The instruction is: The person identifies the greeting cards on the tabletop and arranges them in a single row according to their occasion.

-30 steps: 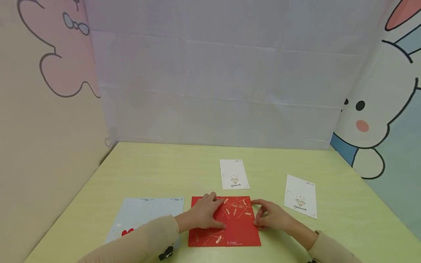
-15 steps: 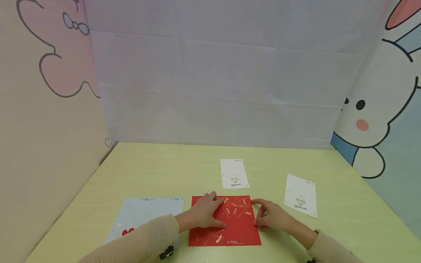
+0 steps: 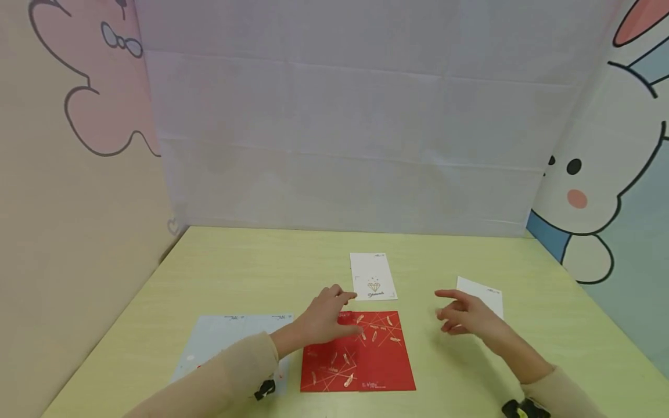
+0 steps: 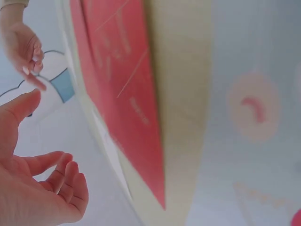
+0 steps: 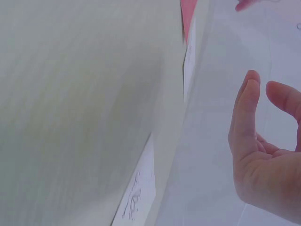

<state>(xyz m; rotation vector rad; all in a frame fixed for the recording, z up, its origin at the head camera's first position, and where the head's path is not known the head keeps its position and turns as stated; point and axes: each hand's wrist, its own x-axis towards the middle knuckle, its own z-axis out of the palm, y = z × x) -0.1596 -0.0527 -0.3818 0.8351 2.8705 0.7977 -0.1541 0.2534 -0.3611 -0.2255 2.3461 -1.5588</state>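
A red sheet (image 3: 387, 366) with gold feathers and thin gold lines lies flat in the head view, a seam running down its middle. Above its far left part hovers my left hand (image 3: 325, 320), thumb and fingers spread. In the left wrist view that hand (image 4: 37, 195) is apart from the red paper, its fingers relaxed. My right hand (image 3: 473, 316) is raised over the table to the right, index finger extended and other fingers loosely bent. It hides most of a white card (image 3: 481, 295). Nothing is between its fingers in the right wrist view.
Another white card (image 3: 370, 273) with a gold diamond lies behind the red sheet. On the left a light blue sheet (image 3: 219, 337) sits partly under the left sleeve. A white cloth (image 3: 334, 191) closes off the table's far edge.
My right hand has left the red sheet's right edge and moved right and up. My left hand has lifted off the sheet. The sheet itself has stayed in place.
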